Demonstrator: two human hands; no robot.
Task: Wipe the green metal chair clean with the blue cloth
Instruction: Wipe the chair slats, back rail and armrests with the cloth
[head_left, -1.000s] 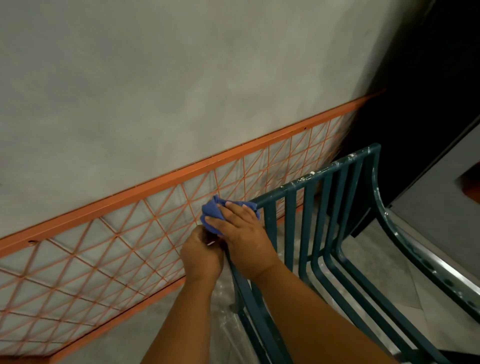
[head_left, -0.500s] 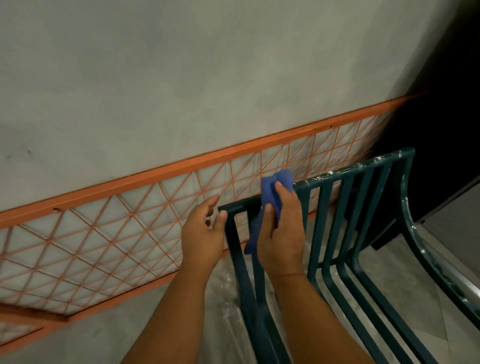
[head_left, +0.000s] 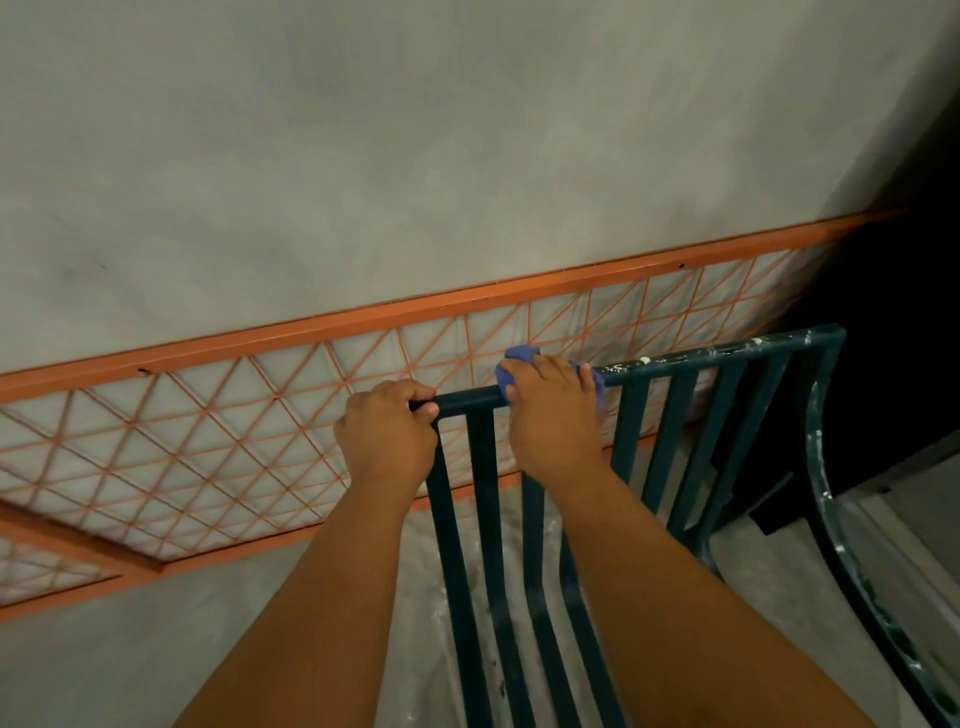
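Note:
The dark green metal chair stands in front of me, its slatted back upright, with white specks along the right part of the top rail and on the curved arm. My left hand is closed around the left corner of the top rail. My right hand presses the blue cloth over the top rail, a little right of the left hand. Most of the cloth is hidden under the fingers; blue edges show behind and to the right of them.
An orange metal grid frame leans against the grey wall right behind the chair. Clear plastic sheeting covers the floor under the chair. A dark opening lies at the right.
My left hand went from open beside the corner to gripping the top rail. My right hand moved the cloth from a vertical slat up onto the top rail and rightward.

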